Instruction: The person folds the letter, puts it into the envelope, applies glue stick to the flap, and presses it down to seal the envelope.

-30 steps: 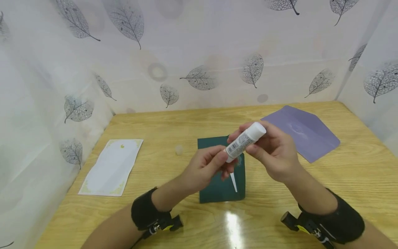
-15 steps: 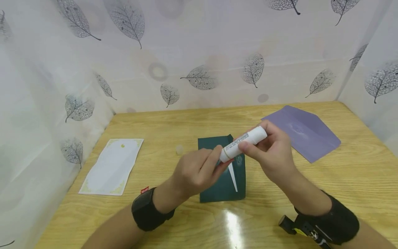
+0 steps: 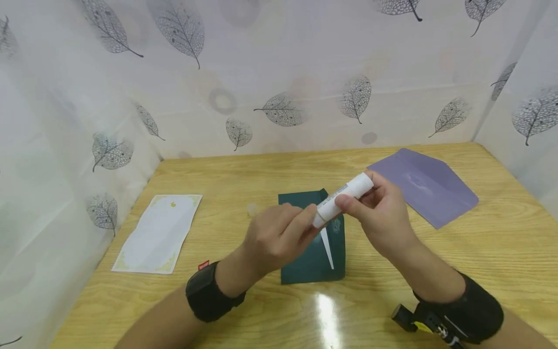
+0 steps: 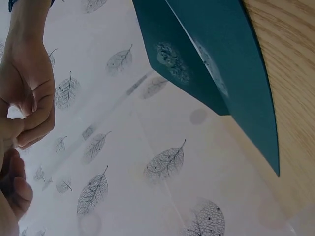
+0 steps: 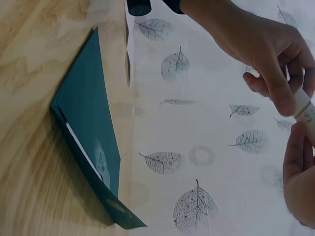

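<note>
A white glue stick [image 3: 343,197] with printing on its side slants up to the right above the table. My left hand [image 3: 276,237], back upward, grips its lower end between thumb and fingers. Around the upper part, my right hand [image 3: 383,211] holds it with the thumb along the side. Under the hands lies a dark green envelope [image 3: 301,266] with a white strip [image 3: 326,249] showing at its opening. The envelope's flap [image 5: 118,209] stands partly raised in the right wrist view. In the left wrist view both hands show at the left edge, the glue stick mostly hidden.
A white sheet with yellow corner patterns [image 3: 157,235] lies at the left of the wooden table [image 3: 209,179]. At the back right is a purple envelope [image 3: 427,186]. A small pale translucent piece [image 3: 252,209] sits left of the green envelope. Leaf-patterned cloth [image 3: 305,58] hangs behind.
My left hand has turned over from thumb-up to back-up at the glue stick's lower end. The stick's printed label has rotated, and my right thumb now lies further along it.
</note>
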Action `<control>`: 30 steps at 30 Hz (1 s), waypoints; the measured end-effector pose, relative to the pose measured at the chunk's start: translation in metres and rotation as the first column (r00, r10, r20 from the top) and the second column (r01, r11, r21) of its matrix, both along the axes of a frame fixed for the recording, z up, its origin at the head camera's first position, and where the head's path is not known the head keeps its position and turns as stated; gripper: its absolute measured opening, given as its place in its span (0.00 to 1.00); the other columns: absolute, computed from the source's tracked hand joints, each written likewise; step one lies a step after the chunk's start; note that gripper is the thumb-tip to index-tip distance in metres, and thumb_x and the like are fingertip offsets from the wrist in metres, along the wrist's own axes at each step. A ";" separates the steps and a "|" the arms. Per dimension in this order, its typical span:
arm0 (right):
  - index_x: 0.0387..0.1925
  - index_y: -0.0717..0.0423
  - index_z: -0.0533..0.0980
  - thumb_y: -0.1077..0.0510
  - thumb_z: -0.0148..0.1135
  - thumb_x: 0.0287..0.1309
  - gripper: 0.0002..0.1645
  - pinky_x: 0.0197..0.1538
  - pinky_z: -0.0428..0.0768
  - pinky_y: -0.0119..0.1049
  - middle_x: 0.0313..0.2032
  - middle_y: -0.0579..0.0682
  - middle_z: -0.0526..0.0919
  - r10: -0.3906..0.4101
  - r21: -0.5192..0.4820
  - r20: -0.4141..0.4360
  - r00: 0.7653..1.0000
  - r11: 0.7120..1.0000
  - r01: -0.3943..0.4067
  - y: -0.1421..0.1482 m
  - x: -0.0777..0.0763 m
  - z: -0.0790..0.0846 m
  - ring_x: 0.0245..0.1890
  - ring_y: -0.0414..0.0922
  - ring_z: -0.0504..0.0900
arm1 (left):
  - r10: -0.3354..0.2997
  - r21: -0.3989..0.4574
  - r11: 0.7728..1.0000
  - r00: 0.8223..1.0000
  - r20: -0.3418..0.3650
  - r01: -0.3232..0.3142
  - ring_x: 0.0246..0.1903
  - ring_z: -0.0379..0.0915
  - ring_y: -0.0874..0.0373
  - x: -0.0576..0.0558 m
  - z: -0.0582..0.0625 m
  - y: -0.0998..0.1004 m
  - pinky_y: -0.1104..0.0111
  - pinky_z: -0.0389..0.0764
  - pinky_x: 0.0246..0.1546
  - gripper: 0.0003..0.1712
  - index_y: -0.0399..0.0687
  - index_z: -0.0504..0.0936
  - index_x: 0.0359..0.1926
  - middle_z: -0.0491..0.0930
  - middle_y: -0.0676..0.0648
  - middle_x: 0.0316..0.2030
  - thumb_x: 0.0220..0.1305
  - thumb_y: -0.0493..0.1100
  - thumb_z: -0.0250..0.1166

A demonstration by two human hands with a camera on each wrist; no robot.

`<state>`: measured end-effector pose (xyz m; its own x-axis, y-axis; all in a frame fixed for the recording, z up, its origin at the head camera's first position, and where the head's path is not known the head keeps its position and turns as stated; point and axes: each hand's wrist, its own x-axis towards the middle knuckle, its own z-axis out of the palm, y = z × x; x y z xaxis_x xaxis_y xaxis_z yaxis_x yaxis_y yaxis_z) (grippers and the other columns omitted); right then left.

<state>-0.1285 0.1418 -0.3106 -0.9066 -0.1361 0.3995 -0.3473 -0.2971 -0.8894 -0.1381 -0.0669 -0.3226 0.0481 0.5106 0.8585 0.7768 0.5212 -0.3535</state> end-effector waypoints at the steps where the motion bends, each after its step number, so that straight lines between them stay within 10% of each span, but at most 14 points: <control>1: 0.34 0.61 0.76 0.73 0.67 0.56 0.09 0.37 0.85 0.31 0.30 0.49 0.85 -0.009 -0.011 -0.001 1.000 1.000 0.009 0.001 -0.001 0.001 0.30 0.41 0.86 | 0.003 -0.002 1.000 0.998 0.059 -0.003 0.20 0.75 0.61 -0.001 0.000 0.000 0.75 0.77 0.20 0.22 0.35 0.81 0.41 0.79 0.48 0.24 0.57 0.49 0.75; 4: 0.35 0.63 0.77 0.77 0.64 0.55 0.10 0.38 0.85 0.32 0.30 0.51 0.86 -0.035 -0.051 -0.016 0.999 0.998 0.034 0.004 -0.004 0.003 0.31 0.42 0.87 | 0.042 -0.048 0.998 0.967 0.250 -0.031 0.25 0.78 0.60 -0.008 -0.001 -0.002 0.73 0.79 0.24 0.34 0.37 0.80 0.45 0.81 0.47 0.29 0.48 0.59 0.79; 8: 0.40 0.65 0.79 0.78 0.64 0.55 0.12 0.40 0.86 0.32 0.34 0.53 0.88 -0.071 -0.051 -0.064 0.995 0.996 0.068 0.007 -0.007 0.006 0.35 0.45 0.89 | 0.186 -0.244 0.967 0.861 0.473 -0.075 0.32 0.80 0.57 -0.022 -0.007 -0.010 0.69 0.83 0.31 0.37 0.38 0.80 0.49 0.83 0.46 0.36 0.51 0.63 0.76; 18: 0.60 0.63 0.77 0.69 0.56 0.67 0.21 0.31 0.81 0.30 0.31 0.49 0.81 -0.119 0.080 -0.224 0.967 0.987 0.140 0.004 -0.012 0.000 0.27 0.41 0.81 | 0.586 -0.659 0.747 0.381 0.715 0.087 0.61 0.73 0.50 -0.041 -0.029 -0.020 0.62 0.77 0.59 0.34 0.40 0.70 0.68 0.72 0.41 0.64 0.69 0.53 0.65; 23: 0.66 0.60 0.73 0.65 0.51 0.73 0.23 0.19 0.70 0.29 0.36 0.50 0.75 -0.099 0.181 -0.245 0.964 0.973 0.146 0.004 -0.013 -0.003 0.20 0.40 0.71 | 0.727 -0.754 0.638 0.202 0.656 0.156 0.75 0.54 0.51 -0.041 -0.035 -0.019 0.61 0.64 0.71 0.47 0.44 0.55 0.77 0.55 0.43 0.76 0.67 0.59 0.64; 26: 0.63 0.59 0.76 0.66 0.54 0.71 0.21 0.18 0.68 0.28 0.41 0.49 0.74 -0.180 0.311 -0.252 0.951 0.915 0.255 0.004 -0.012 -0.002 0.20 0.40 0.70 | 0.764 -0.774 0.600 0.142 0.629 0.201 0.78 0.43 0.51 -0.042 -0.038 -0.019 0.60 0.58 0.74 0.52 0.46 0.48 0.79 0.45 0.44 0.79 0.66 0.62 0.63; 30: 0.54 0.58 0.83 0.67 0.60 0.66 0.17 0.20 0.73 0.27 0.43 0.48 0.76 -0.230 0.474 -0.301 0.926 0.806 0.354 0.005 -0.014 -0.003 0.21 0.39 0.73 | 0.779 -0.784 0.572 0.137 0.611 0.242 0.79 0.39 0.51 -0.043 -0.039 -0.019 0.60 0.57 0.75 0.51 0.47 0.47 0.79 0.40 0.44 0.80 0.68 0.62 0.61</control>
